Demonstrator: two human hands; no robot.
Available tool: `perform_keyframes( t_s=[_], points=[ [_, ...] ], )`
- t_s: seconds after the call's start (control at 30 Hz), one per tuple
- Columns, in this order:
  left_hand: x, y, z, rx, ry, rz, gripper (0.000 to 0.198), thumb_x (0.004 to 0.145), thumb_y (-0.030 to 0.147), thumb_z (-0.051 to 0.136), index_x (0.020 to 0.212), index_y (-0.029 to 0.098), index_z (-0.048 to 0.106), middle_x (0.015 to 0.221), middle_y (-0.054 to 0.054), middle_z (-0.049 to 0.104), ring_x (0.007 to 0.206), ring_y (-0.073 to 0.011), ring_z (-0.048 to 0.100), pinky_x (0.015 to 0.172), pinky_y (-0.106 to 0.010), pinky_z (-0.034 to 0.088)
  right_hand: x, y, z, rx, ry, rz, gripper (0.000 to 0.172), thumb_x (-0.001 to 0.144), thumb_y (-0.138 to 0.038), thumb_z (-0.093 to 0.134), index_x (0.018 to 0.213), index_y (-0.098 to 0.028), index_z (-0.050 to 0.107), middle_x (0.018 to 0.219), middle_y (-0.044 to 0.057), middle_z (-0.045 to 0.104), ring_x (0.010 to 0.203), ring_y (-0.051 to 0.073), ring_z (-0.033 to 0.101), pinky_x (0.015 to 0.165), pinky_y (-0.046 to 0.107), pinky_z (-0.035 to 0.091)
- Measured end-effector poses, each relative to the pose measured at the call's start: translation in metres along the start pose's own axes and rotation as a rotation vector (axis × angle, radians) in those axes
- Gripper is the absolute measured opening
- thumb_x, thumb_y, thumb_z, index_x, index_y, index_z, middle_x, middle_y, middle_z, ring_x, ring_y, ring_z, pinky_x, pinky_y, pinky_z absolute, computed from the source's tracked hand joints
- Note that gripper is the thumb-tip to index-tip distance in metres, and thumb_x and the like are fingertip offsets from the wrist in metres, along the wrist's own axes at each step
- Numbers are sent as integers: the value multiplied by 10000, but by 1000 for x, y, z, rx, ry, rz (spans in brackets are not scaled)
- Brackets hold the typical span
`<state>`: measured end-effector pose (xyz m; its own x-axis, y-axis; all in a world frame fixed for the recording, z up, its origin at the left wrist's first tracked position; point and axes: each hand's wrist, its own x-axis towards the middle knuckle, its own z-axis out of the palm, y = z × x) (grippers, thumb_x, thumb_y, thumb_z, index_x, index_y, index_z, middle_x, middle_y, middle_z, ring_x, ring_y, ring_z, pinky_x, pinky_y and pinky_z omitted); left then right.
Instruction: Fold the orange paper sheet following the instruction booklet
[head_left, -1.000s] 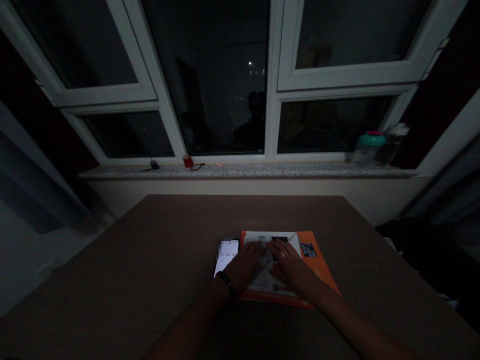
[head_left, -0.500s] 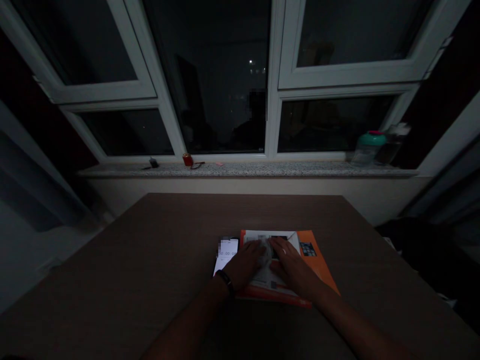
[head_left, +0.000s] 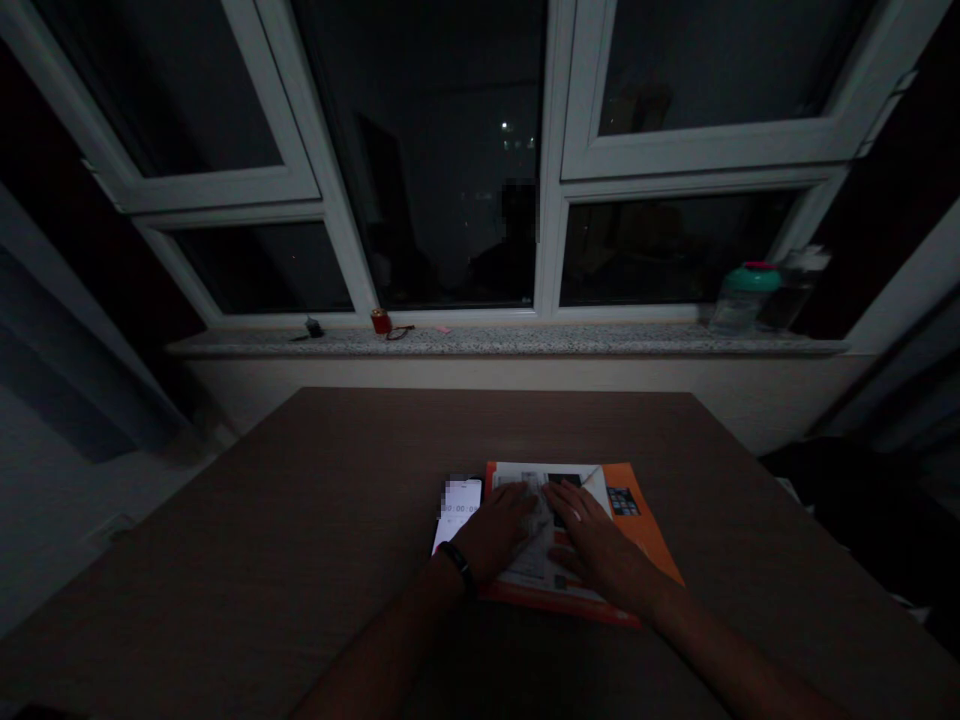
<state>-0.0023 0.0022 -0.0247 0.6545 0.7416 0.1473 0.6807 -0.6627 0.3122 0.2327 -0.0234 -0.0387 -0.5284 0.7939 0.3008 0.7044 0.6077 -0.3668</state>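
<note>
An orange-edged booklet (head_left: 652, 535) lies flat on the brown table (head_left: 360, 440), with a white printed sheet (head_left: 536, 555) on top of it. The sheet's upper right corner is creased. My left hand (head_left: 501, 530), with a dark band at the wrist, rests flat on the left part of the sheet. Fingers outstretched, my right hand (head_left: 596, 535) lies on the sheet's right part and wears a ring. Neither hand grips anything. Just left of my left hand is a phone (head_left: 459, 505) with a lit timer screen, partly covered by that hand.
Behind the table runs a speckled windowsill (head_left: 510, 340) below dark windows. It bears a small red jar (head_left: 381, 321), a small dark bottle (head_left: 313, 327) and a teal-lidded bottle (head_left: 746, 295) beside a clear bottle (head_left: 795, 290). Dark items stand right of the table.
The whole view has shifted slightly. Both hands stay on the sheet, and my right hand's fingers have moved a little. The digits on the phone screen look different.
</note>
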Motion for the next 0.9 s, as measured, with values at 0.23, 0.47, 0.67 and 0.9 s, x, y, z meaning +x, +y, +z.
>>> perform_keyframes(
  t_s=[0.23, 0.47, 0.67, 0.9],
  points=[
    [0, -2, 2, -15, 0, -17, 537, 935, 120, 581, 1436, 219, 416, 1530, -124, 382, 1427, -280, 328, 1147, -470, 343, -3, 2, -1, -3, -24, -16, 763, 919, -249, 583, 1561, -273, 171, 1580, 116, 325, 1460, 312, 279, 1156, 541, 346],
    [1, -3, 2, -7, -17, -18, 522, 943, 112, 576, 1431, 221, 426, 1535, -117, 378, 1427, -275, 328, 1156, -475, 326, -5, 1, -5, -8, -21, -28, 805, 890, -223, 630, 1558, -252, 181, 1572, 130, 340, 1458, 305, 283, 1163, 528, 341],
    [0, -3, 2, -36, -7, -26, 508, 939, 102, 565, 1419, 218, 442, 1538, -112, 374, 1427, -265, 326, 1153, -470, 326, -7, 5, -4, 16, -29, -33, 826, 892, -213, 619, 1566, -280, 144, 1582, 117, 322, 1465, 297, 276, 1166, 539, 326],
    [-1, -1, -2, -63, -20, -25, 541, 917, 71, 570, 1429, 190, 443, 1545, -125, 363, 1437, -267, 302, 1169, -461, 303, -17, 11, -17, 55, -107, -10, 874, 895, -274, 631, 1575, -293, 82, 1611, 110, 267, 1482, 290, 238, 1179, 513, 306]
  ],
)
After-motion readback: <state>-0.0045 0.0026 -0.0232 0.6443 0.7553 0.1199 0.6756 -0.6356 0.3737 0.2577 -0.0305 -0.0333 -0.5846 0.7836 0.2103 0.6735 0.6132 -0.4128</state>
